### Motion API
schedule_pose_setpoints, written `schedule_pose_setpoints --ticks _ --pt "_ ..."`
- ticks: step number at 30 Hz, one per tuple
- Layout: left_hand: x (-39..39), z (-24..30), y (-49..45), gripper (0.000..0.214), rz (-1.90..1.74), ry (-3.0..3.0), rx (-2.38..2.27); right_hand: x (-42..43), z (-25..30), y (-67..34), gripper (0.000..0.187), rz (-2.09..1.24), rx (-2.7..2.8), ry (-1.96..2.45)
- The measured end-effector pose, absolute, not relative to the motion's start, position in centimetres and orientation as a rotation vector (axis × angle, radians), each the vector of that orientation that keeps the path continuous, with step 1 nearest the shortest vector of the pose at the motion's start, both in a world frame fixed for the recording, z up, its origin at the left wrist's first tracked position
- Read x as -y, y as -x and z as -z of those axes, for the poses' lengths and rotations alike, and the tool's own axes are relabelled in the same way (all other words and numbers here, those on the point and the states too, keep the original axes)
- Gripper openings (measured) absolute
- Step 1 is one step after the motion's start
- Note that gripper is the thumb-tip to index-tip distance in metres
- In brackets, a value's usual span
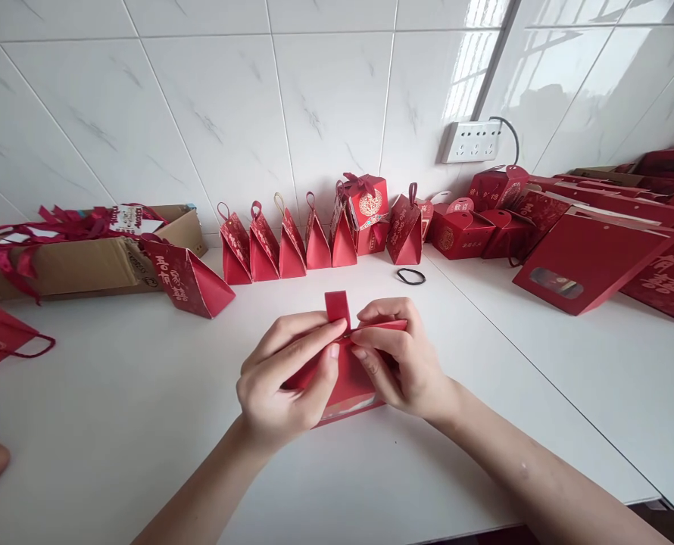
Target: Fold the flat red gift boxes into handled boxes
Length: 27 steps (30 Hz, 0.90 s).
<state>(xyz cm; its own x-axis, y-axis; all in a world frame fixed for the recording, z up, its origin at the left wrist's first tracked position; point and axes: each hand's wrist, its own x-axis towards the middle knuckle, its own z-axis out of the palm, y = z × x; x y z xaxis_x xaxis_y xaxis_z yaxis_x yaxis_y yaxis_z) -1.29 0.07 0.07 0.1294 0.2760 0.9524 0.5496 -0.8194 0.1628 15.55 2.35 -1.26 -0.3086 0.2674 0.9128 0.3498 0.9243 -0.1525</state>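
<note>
Both my hands meet over a red paper box (pixel 349 378) lying on the white table (pixel 144 393). My left hand (pixel 285 378) grips its left side, thumb and fingers pressed on the folded paper. Pinching the box's top edge from the right is my right hand (pixel 397 356). A small red flap (pixel 338 306) sticks up between my fingertips. Much of the box is hidden under my hands.
A row of folded red pyramid boxes (pixel 291 246) lines the tiled wall, with a cube box (pixel 368 212) among them. A cardboard carton (pixel 87 253) with red ribbons sits far left. Flat red boxes (pixel 590 257) pile at right. A black hair tie (pixel 410 276) lies nearby.
</note>
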Motion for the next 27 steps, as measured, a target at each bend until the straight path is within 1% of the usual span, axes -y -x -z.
schedule_pose_setpoints --ticks 8,13,14,18,22,27 --pt "-0.15 0.04 1.23 0.044 1.762 2.164 0.84 -2.22 0.98 -15.47 0.021 0.02 1.913 0.475" --pt "0.07 -0.08 1.23 0.039 1.783 2.195 0.845 -1.89 0.84 -15.21 0.027 -0.126 1.801 0.441" --pt "0.12 -0.11 1.23 0.038 1.791 2.206 0.843 -1.8 0.74 -15.17 0.026 -0.155 1.789 0.442" --pt "0.26 -0.32 1.2 0.035 1.832 2.231 0.82 -1.51 0.36 -15.1 0.013 -0.161 1.815 0.446" --pt "0.33 -0.52 1.15 0.033 1.868 2.252 0.772 -1.41 0.34 -15.07 0.012 -0.148 1.796 0.415" --pt "0.47 -0.34 1.17 0.036 1.952 2.338 0.792 -1.38 0.44 -15.09 0.012 -0.156 1.79 0.419"
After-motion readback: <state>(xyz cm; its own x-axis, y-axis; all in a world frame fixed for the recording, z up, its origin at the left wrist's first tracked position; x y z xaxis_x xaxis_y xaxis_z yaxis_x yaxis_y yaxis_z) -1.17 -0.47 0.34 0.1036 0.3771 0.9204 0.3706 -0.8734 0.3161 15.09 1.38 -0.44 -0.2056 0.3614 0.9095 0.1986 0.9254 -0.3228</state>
